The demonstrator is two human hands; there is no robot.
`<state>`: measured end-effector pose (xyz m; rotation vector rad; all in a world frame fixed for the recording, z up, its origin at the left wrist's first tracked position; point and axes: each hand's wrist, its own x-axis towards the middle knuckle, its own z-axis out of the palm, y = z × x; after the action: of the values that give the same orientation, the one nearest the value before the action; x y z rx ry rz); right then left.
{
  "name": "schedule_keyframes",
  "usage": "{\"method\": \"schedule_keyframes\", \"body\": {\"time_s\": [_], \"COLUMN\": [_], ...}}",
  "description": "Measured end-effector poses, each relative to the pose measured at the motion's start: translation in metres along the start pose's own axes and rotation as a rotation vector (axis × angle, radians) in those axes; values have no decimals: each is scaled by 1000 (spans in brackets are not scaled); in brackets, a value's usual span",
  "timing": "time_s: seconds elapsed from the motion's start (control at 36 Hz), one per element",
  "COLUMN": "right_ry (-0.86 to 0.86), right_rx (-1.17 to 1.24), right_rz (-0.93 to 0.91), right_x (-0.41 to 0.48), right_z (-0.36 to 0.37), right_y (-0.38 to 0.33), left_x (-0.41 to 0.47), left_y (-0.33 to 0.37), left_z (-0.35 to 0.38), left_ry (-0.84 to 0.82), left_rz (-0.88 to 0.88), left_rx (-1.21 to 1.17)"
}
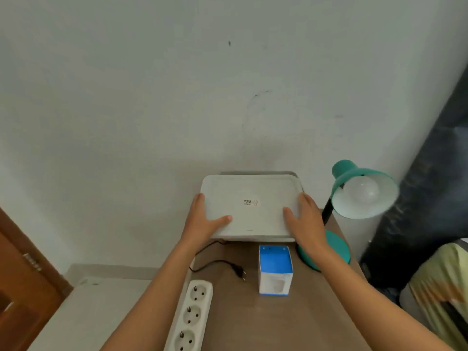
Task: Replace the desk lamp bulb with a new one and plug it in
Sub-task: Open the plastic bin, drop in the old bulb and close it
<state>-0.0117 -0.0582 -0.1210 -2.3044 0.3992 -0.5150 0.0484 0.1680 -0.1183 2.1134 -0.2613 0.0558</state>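
Note:
A teal desk lamp (354, 173) stands at the table's far right, its shade turned toward me with a white bulb (363, 191) in it. The lamp's black cord ends in a loose plug (241, 272) lying on the table. A blue-and-white bulb box (275, 269) stands upright in the middle. A white power strip (190, 317) lies along the left edge. My left hand (202, 221) and my right hand (304, 219) grip the two sides of a white tray (253, 206), held tilted above the table's far end.
The brown table (253, 325) stands against a white wall. A wooden door (22, 287) is at the lower left. A dark curtain (430, 173) and yellow-green cloth (440, 279) lie to the right.

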Motion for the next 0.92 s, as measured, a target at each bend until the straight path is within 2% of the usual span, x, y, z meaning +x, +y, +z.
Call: {"method": "schedule_keyframes", "body": {"time_s": [0.31,0.56,0.92], "right_ry": [29,9,118], "right_rx": [-120,-114,-106], "right_rz": [62,78,46], "right_x": [68,94,96], "right_z": [22,27,28], "right_y": [24,26,25], "left_x": [74,94,102], "left_y": [-13,-17,-18], "left_z": [34,48,49], "left_ry": [-40,86,75], "left_rz": [-35,22,36], "left_rx": [35,200,126]}}
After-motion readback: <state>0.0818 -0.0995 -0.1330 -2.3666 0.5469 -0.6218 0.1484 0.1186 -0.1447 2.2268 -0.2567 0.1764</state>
